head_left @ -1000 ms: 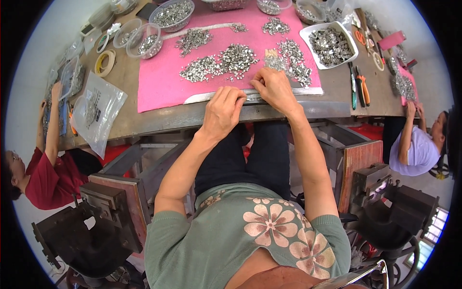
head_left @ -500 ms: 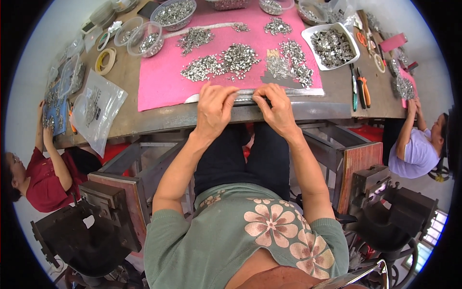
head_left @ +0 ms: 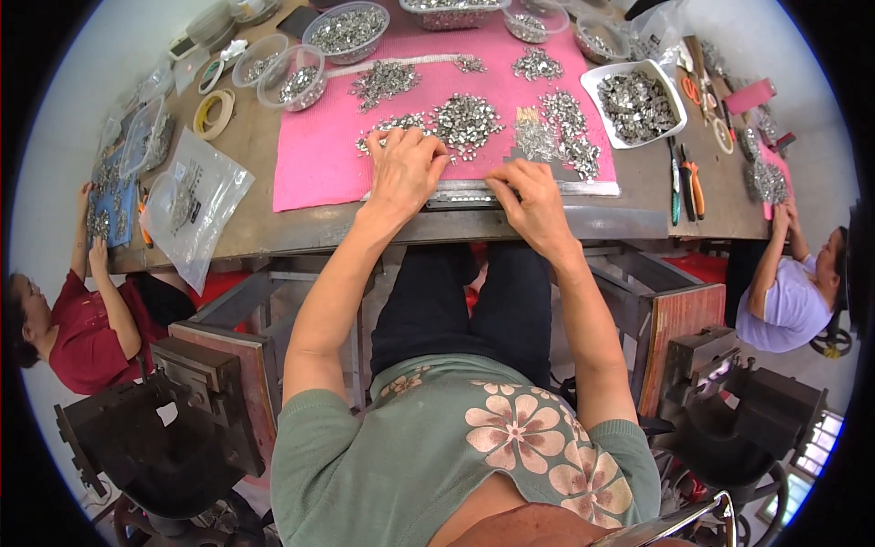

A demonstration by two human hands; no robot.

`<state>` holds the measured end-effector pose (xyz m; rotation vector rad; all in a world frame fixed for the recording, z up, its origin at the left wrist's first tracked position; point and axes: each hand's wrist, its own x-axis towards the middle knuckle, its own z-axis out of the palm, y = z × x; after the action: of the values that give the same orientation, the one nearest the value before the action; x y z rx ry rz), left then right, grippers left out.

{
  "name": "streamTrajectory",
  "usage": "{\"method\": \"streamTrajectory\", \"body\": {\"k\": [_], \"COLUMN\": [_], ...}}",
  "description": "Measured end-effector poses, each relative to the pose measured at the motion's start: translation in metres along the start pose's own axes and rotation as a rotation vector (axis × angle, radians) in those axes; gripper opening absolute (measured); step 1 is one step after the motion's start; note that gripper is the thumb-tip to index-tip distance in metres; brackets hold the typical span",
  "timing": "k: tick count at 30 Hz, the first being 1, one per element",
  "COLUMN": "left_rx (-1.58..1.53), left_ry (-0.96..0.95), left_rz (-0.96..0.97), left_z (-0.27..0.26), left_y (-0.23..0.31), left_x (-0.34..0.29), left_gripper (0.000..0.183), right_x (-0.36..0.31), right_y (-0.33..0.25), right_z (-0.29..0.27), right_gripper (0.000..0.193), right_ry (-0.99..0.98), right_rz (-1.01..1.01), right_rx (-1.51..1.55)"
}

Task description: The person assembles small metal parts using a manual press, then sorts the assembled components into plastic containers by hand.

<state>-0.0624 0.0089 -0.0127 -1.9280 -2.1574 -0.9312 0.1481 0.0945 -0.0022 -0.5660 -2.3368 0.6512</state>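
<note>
Plain pale walls (head_left: 68, 137), 10 and 2 o'clock. Brown-topped workbench (head_left: 643, 187) runs from 10 round to 2, steel front edge (head_left: 620, 223) toward 6. Under it I see grey metal framing (head_left: 244, 301), 9 o'clock; wood-faced panels (head_left: 682, 346) at 8 and between 3 and 4. Red patches (head_left: 221, 290) at 9 and 3, kind unclear. Dark heavy machines (head_left: 100, 428), 8 and 4. Barred window (head_left: 825, 439) at 4, glaring bright; room evenly lit. Floor line hard to make out.
</note>
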Motion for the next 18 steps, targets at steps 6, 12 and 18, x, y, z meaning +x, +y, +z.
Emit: {"method": "streamTrajectory", "body": {"k": [6,12,18], "left_rx": [0.055,0.034,0.018], "left_ry": [0.043,0.079,0.093], "left_rz": [0.099,0.074,0.097], "left_z": [0.005,0.01,0.006], "left_y": [-0.003,-0.007,-0.005], "left_x": [0.001,-0.002,-0.001], "left_gripper": [0.007,0.007,0.007], "right_x": [0.038,0.044,0.042], "right_y": [0.006,0.002,0.001], "right_z": [0.036,0.05,0.045], "right_gripper": [0.007,0.007,0.009], "right_ry": [0.075,-0.022,0.022], "right_rz": [-0.161,-0.206,-0.154], "right_rx": [-0.212,-0.417,-0.339]}}
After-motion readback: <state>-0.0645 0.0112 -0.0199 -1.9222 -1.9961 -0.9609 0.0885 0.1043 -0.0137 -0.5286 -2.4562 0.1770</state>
